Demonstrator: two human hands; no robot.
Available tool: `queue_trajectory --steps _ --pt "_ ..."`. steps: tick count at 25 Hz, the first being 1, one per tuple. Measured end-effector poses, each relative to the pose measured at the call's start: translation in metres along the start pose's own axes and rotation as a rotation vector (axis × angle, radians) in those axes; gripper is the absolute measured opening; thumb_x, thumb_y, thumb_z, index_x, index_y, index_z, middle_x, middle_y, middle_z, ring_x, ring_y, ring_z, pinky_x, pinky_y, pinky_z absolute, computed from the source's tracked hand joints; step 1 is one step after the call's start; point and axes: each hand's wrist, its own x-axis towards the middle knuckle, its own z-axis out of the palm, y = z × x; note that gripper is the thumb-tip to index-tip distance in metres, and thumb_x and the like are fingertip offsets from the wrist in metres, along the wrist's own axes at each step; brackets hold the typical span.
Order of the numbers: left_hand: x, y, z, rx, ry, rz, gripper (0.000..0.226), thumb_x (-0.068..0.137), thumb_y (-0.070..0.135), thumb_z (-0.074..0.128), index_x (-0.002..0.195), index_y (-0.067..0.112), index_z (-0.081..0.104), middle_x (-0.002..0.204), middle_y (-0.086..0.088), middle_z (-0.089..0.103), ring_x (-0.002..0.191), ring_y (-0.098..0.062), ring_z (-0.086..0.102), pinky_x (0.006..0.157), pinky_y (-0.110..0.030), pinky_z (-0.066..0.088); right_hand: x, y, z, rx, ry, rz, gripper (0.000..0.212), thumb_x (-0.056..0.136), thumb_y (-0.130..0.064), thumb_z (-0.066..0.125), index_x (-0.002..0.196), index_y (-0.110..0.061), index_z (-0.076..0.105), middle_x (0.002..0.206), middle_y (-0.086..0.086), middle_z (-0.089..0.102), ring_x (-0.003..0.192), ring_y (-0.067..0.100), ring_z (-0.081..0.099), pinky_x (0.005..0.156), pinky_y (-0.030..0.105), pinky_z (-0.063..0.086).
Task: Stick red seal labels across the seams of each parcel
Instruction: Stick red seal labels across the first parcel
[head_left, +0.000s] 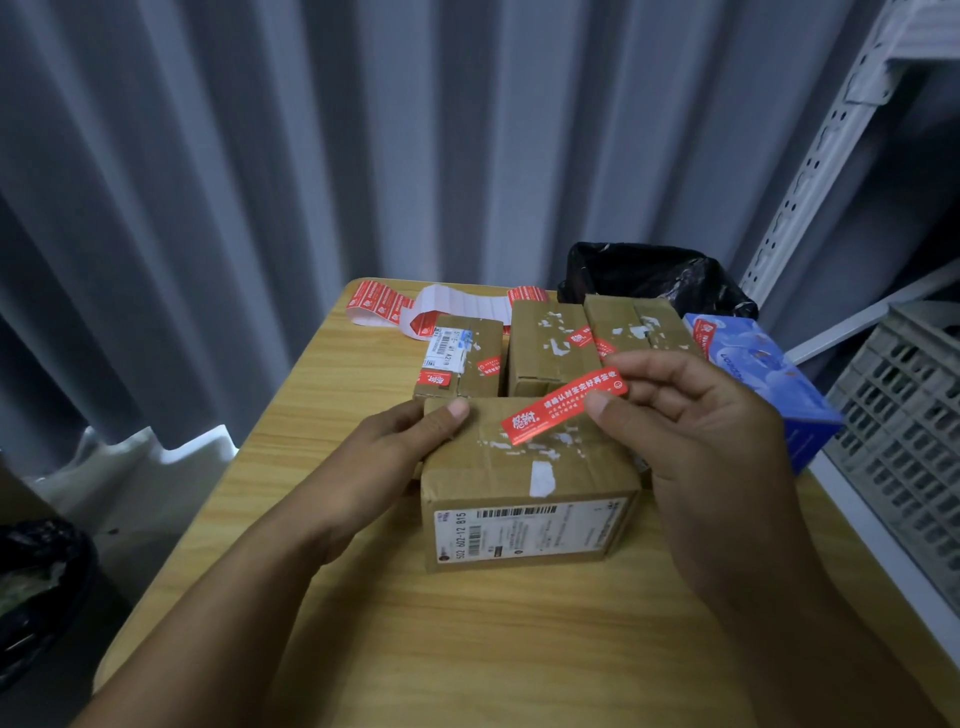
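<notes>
Fingers and thumb of the right hand pinch a red seal label by its right end, the thumb on its near edge and the fingertips curled over its far edge. The label runs slantwise down to the left from that pinch, printed side up, and its free left end lies low over the top of the nearest parcel; whether that end touches the cardboard cannot be told. The left hand holds this parcel at its far left corner, with the thumb laid flat on the top face and the other fingers hidden behind the box's side. The parcel sits on the wooden table, its barcode sticker facing the person and torn white scraps of old tape on its top. Just behind it stand three more parcels in a row, each bearing red labels. A blue box lies to their right, near the table edge. At the table's far end lies a strip of red labels on white backing.
</notes>
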Motion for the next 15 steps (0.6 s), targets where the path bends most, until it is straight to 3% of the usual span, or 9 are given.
queue_trajectory --steps 5,7,10,12,15 --pt "0.001 0.000 0.001 0.053 0.053 0.016 0.037 0.089 0.054 0.055 0.108 0.026 0.071 0.098 0.014 0.077 0.089 -0.003 0.072 0.079 -0.025 0.050 0.007 0.002 0.000 -0.028 0.006 -0.010 0.033 0.076 0.007 0.076 0.101 -0.012 0.070 0.092 0.009 0.075 0.086 0.027 0.074 0.079 0.034 0.062" --pt "0.002 0.001 0.001 0.167 0.229 0.150 0.030 0.089 0.054 0.058 0.100 0.030 0.071 0.095 0.022 0.074 0.091 0.001 0.068 0.079 -0.022 0.047 0.010 0.002 0.000 -0.024 0.015 -0.013 0.035 0.074 0.007 0.078 0.100 -0.014 0.070 0.092 0.008 0.075 0.085 0.025 0.074 0.075 0.031 0.061" --pt "-0.012 0.017 0.005 0.220 0.567 0.508 0.013 0.090 0.042 0.067 0.093 0.029 0.072 0.093 0.019 0.071 0.093 0.001 0.064 0.080 -0.019 0.046 0.010 0.000 0.002 -0.005 0.012 -0.022 0.038 0.072 0.009 0.079 0.099 -0.016 0.070 0.091 0.009 0.074 0.079 0.018 0.073 0.067 0.022 0.057" --pt "-0.024 0.035 0.017 0.184 0.520 0.606 0.007 0.088 0.032 0.072 0.090 0.025 0.072 0.086 0.017 0.070 0.080 0.002 0.063 0.069 -0.011 0.046 0.008 -0.001 0.003 -0.004 0.007 -0.028 0.040 0.071 0.010 0.079 0.099 -0.017 0.069 0.090 0.008 0.073 0.076 0.015 0.072 0.065 0.019 0.055" --pt "-0.030 0.046 0.036 0.064 0.229 0.450 0.009 0.084 0.012 0.076 0.092 0.015 0.074 0.083 0.003 0.073 0.068 -0.003 0.060 0.063 -0.014 0.049 0.003 -0.004 0.004 0.029 0.004 -0.033 0.036 0.074 0.010 0.077 0.098 -0.016 0.068 0.088 0.009 0.073 0.073 0.015 0.070 0.065 0.021 0.055"
